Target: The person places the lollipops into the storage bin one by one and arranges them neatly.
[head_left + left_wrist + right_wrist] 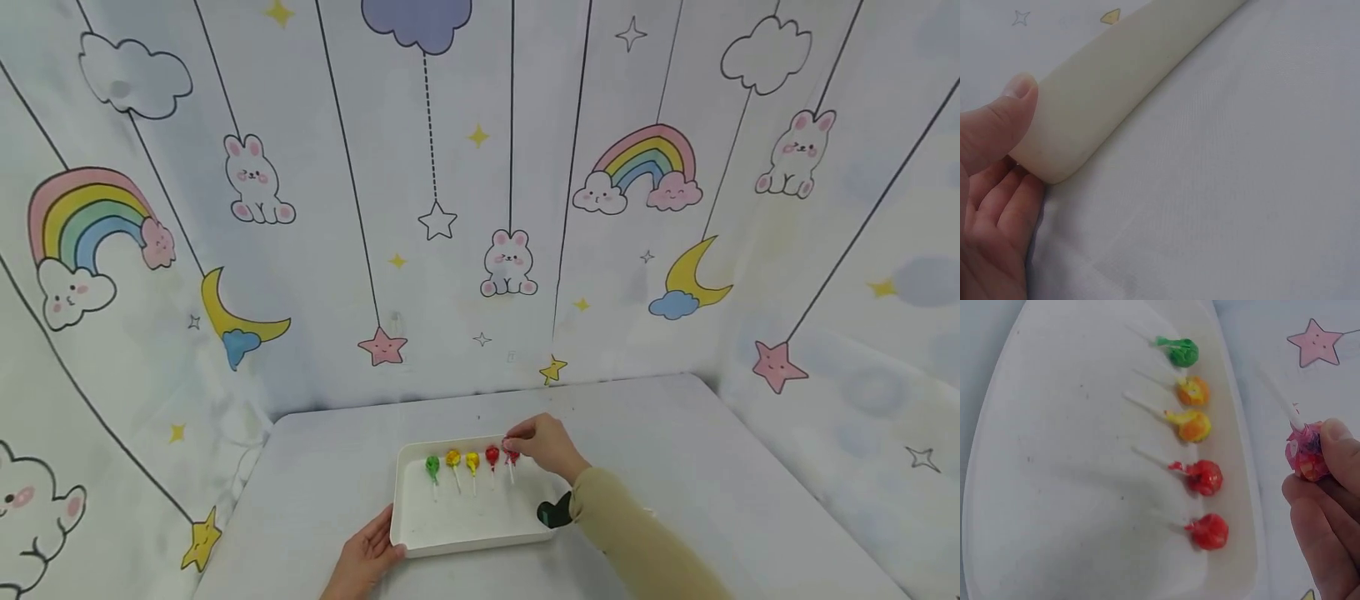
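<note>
A shallow white tray [472, 529] sits on the white-covered table, with a row of wrapped lollipops along its far side. They are a green lollipop [1183, 352], an orange-yellow lollipop [1193, 391], a yellow lollipop [1194, 427] and two red lollipops [1204, 477]. Between thumb and fingertips, my right hand [1329, 500] pinches the head of a pink lollipop [1302, 453], its white stick free. In the head view that hand is over the tray's far right part. My left hand [365, 557] grips the near left corner, thumb [1019, 103] at the rim, fingers low against the outside.
A black object [553, 511] is at the right wrist, over the tray's right edge. White cloth walls printed with rabbits, stars and a rainbow [637, 162] stand behind and beside the table [330, 467].
</note>
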### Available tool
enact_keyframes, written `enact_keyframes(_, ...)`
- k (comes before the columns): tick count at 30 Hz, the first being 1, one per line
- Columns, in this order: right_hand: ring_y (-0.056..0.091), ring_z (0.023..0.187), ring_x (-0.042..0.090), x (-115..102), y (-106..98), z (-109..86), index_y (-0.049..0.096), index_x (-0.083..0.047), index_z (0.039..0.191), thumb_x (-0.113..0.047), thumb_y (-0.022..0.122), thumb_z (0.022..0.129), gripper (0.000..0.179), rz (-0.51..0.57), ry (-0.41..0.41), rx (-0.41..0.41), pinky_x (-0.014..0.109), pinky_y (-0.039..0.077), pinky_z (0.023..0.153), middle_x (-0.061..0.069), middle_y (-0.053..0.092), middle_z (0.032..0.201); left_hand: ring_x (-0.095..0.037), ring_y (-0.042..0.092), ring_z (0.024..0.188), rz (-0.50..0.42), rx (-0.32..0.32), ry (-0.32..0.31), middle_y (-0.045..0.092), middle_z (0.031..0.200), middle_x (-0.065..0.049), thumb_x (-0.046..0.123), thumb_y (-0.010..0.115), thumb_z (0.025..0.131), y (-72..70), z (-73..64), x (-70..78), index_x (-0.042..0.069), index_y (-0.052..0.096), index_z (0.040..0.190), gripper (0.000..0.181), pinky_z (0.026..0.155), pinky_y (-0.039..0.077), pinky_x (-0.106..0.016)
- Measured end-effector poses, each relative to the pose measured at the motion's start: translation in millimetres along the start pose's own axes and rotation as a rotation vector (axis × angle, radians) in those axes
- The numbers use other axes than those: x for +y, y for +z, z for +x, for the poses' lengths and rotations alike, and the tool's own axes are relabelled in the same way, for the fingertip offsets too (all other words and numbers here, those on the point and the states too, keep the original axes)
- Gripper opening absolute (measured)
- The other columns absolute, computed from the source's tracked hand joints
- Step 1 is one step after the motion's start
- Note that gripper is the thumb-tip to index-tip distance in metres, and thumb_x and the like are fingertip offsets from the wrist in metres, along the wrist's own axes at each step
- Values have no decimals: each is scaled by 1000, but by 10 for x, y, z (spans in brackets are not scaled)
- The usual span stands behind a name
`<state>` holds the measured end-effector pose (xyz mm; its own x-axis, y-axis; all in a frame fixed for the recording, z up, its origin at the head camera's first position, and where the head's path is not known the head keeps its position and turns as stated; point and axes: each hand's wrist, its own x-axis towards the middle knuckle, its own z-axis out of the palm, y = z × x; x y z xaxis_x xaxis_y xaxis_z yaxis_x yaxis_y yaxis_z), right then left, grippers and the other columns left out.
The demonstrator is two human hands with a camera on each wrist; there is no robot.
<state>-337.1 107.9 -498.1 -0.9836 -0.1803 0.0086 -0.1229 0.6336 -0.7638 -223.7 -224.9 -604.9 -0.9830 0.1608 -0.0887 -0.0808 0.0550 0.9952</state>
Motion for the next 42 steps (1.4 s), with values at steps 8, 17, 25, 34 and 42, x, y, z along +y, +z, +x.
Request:
enact_keyframes(8,69,81,23,-64,331,62,82,-14,94,-22,81,89,9,17,-31,-104,32,63,73,-3,75,86,-47,28,149,10,3,8,28,159,-37,15,77,92,17,5,21,-16,26,154,86,109,50,-22)
enact_keyframes(17,59,74,14,-290,769,-64,81,-11,86,-16,83,86,5,0,8,6,26,58,67,-3,71,80,-47,30,149,23,21,0,29,159,-36,14,77,93,15,0,57,-15,28,154,84,108,51,-23)
enact_keyframes(25,57,72,10,-378,1106,-146,82,-9,87,-14,84,85,6,-57,-61,33,23,54,63,-3,73,77,-49,32,148,36,9,44,29,158,-37,10,75,93,28,-7,83,-16,28,153,81,109,51,-25)
enact_keyframes(34,58,73,9,-385,1310,-199,81,-9,87,-14,84,84,6,-125,-29,24,26,58,66,-4,73,77,-48,30,149,26,0,34,28,159,-37,10,74,94,0,0,31,-16,26,154,81,110,50,-27)
enact_keyframes(42,55,68,12,-393,1372,-204,81,-8,88,-14,84,85,7,-175,-4,-37,30,61,69,-4,69,73,-49,31,148,18,-3,36,28,158,-38,10,73,95,-9,-23,16,-16,26,154,81,110,51,-28)
